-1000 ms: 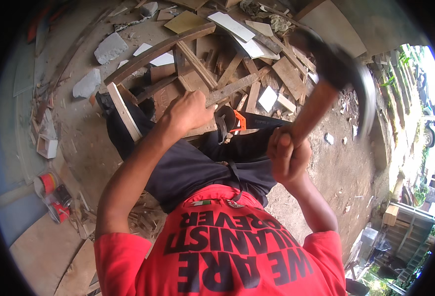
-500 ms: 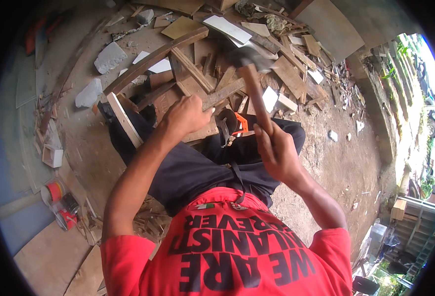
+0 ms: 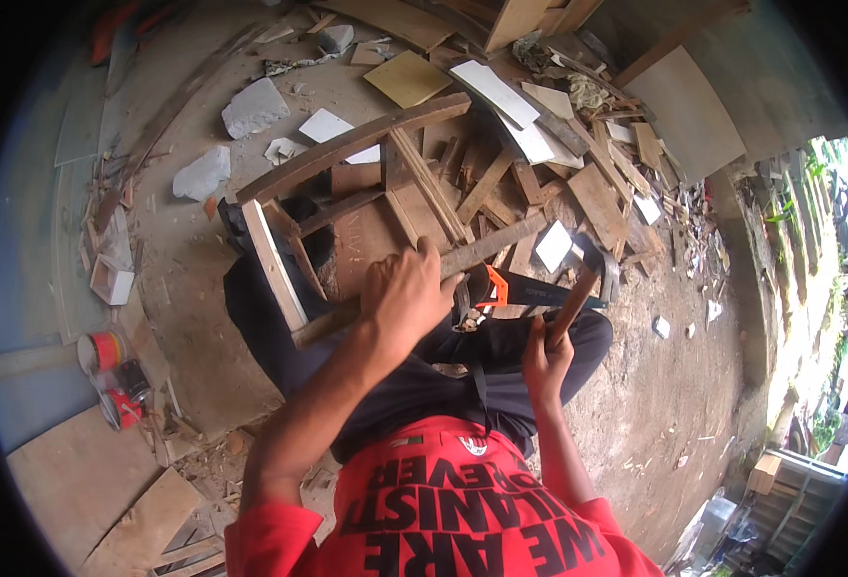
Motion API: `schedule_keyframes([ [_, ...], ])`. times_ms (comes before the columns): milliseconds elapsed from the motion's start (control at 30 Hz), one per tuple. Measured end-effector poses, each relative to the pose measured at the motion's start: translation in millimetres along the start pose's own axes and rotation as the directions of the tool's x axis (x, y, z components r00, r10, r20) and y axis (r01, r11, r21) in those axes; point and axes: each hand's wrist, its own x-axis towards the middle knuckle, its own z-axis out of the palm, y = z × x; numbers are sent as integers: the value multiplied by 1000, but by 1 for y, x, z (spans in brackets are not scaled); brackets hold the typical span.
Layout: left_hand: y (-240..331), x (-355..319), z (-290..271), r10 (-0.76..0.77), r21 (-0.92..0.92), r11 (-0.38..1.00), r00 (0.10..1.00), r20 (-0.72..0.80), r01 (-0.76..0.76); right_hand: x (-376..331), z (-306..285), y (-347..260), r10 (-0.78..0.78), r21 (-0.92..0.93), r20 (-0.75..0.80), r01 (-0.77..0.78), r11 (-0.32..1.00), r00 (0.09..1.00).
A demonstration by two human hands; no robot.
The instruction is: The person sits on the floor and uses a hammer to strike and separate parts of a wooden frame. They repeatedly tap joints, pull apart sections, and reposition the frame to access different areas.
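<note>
A wooden frame (image 3: 354, 154) made of several nailed bars lies across my legs. My left hand (image 3: 406, 291) is closed around its near rail, which runs diagonally past my fingers to the upper right. In my right hand (image 3: 545, 367) is a hammer (image 3: 574, 306), gripped by its wooden handle. Its metal head is upright, to the right of the rail's end and apart from it. Between my legs and the frame lies a handsaw (image 3: 539, 293) with an orange handle and dark blade. My left fingers partly cover the rail.
Wood offcuts (image 3: 592, 202) and white panels (image 3: 506, 91) are heaped beyond the frame. Broken pale blocks (image 3: 255, 108) lie at the far left. Red and dark cans (image 3: 121, 409) stand at the left by a wall. A concrete ledge (image 3: 746, 279) runs along the right.
The hammer has come down and to the right, from raised above the rail to beside its end. My left hand still grips the rail. The whole view has shifted slightly.
</note>
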Motion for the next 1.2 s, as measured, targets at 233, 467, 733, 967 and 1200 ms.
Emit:
schedule_keyframes([
  [233,-1,-25,-3,130,1,991,983,-128,-131,-9,20,62,380,168,-21,-372,913,925],
  [467,-1,-55,10,342,-488,675,821,-458,-554,31,48,66,293,120,107,-305,945,950],
  [733,-95,-45,146,-89,-90,994,965,-245,68,86,70,121,-177,-77,181,193,978,968],
  [967,-120,-8,185,83,121,991,968,-238,-55,144,92,150,-233,-93,261,265,960,937],
  [1200,-143,-17,214,93,242,969,983,-160,-52,155,83,149,-43,18,445,39,999,895],
])
